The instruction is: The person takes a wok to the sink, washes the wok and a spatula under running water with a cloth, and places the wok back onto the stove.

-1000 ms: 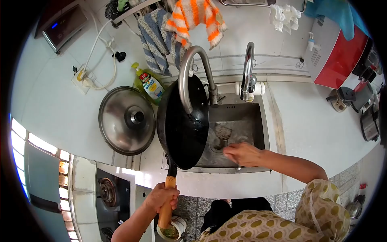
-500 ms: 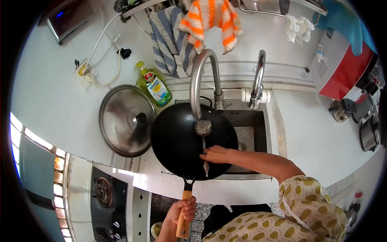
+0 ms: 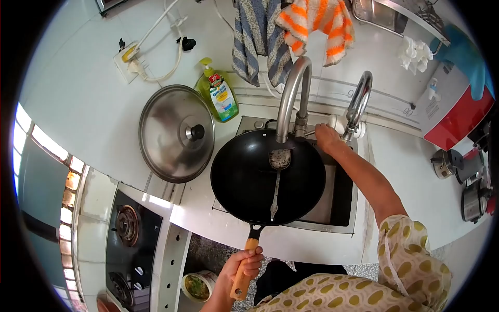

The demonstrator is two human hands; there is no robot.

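Observation:
My left hand is wrapped around the wooden handle of a black wok. The wok rests over the sink, under the spout of a curved steel faucet. A metal spatula lies inside it, its worn blade toward the spout and its handle toward me. Beyond the wok's right rim, my right hand is closed at the lever of that faucet. My fingertips are partly hidden there. No water stream shows under the spout.
A steel lid and a green dish-soap bottle stand left of the wok. A second faucet rises at right. Towels hang behind. A gas stove lies at left, and a bowl sits below the counter.
My right hand has let go of the spatula in the wok and moved up and right to the faucet lever. My left hand still holds the wok handle. The camera view has shifted.

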